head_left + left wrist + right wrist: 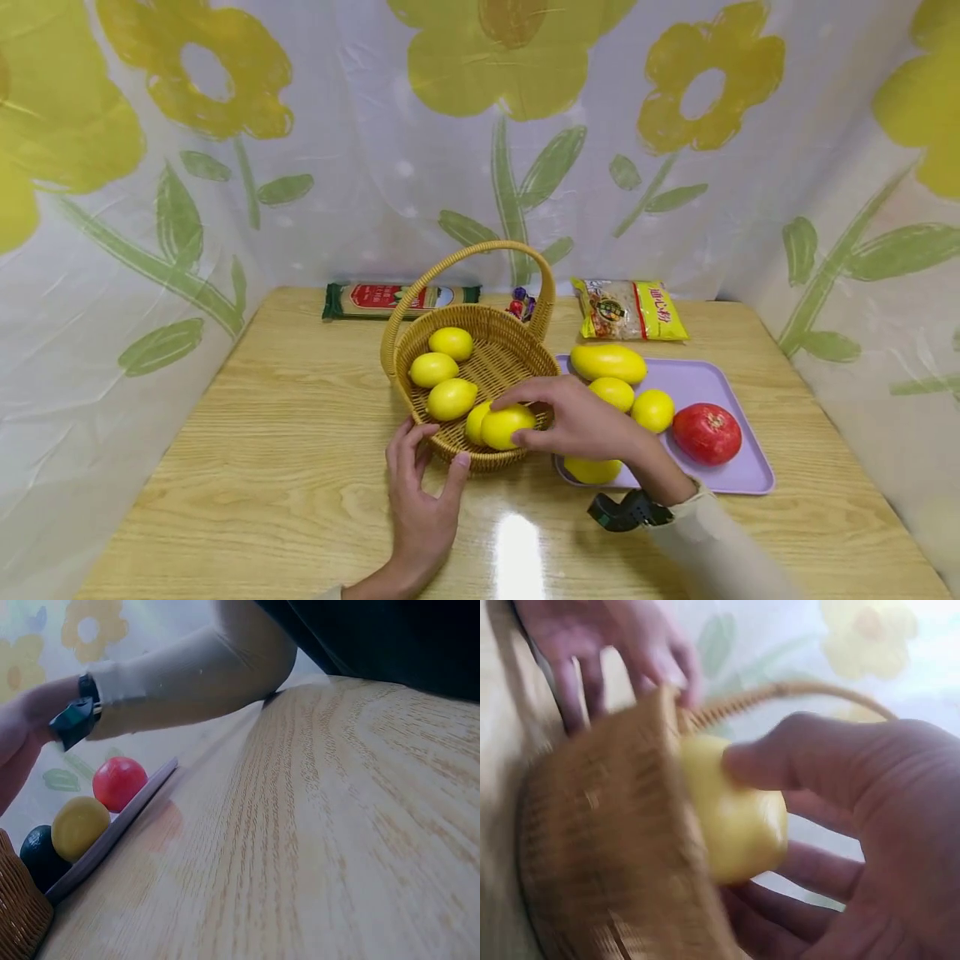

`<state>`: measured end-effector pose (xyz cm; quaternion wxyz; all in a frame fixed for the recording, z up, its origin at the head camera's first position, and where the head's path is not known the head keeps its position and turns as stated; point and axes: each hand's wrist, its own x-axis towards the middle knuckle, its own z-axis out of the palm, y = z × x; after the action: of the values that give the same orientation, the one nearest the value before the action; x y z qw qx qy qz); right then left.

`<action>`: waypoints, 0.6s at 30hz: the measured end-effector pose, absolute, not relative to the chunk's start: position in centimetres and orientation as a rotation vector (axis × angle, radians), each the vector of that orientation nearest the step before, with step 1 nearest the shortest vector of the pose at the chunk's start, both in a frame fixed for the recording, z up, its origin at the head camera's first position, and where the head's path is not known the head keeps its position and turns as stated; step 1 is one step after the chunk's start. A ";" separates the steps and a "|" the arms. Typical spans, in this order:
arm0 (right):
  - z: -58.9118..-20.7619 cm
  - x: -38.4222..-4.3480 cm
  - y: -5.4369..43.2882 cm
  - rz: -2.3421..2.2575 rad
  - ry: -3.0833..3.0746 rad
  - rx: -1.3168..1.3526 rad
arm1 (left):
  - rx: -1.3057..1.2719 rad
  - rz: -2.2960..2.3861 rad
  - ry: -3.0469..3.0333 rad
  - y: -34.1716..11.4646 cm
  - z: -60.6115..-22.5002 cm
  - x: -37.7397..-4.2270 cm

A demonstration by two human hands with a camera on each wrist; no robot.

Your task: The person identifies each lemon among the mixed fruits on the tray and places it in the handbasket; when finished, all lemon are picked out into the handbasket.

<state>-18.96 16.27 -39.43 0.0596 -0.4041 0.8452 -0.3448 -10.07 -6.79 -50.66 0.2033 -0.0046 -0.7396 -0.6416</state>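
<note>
A woven basket [502, 354] with a tall arched handle stands mid-table. Inside it lie several lemons, three of them [452, 399] in a row along its left side. My right hand [577, 417] pinches a lemon [507, 427] between thumb and fingers inside the front right rim, overlapping another lemon [476, 423]. In the right wrist view this lemon [735, 814] is close by the woven rim, with the thumb on top of it. My left hand [427, 492] touches the basket's front left rim, its fingers and thumb spread apart.
On the right, a purple tray [738, 479] holds a mango [608, 363], lemons [652, 410], a red pomegranate [707, 434] and a dark green fruit [41, 859]. Behind the basket lie a noodle packet [367, 298], wrapped candies [521, 304] and a yellow food bag [630, 310].
</note>
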 end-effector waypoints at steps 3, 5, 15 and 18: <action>-39.9 -19.0 14.0 -1.004 2.537 -1.255 | -0.024 -1.783 -2.051 -6.8 -50.7 -10.1; -40.3 -18.7 13.1 -1.001 2.539 -1.270 | -0.033 -1.784 -2.040 -6.8 -50.8 -10.1; -41.8 -16.0 19.5 -1.550 2.389 -1.053 | -0.033 -1.777 -2.051 -6.8 -50.8 -10.1; -42.6 -14.9 23.5 -1.679 2.334 -0.944 | -0.019 -1.779 -2.059 -6.8 -50.7 -10.1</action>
<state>-14.88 23.53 -42.62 0.0576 -0.3113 0.7701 -0.5538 -10.06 -6.79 -50.71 0.2085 -0.0067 -0.7401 -0.6394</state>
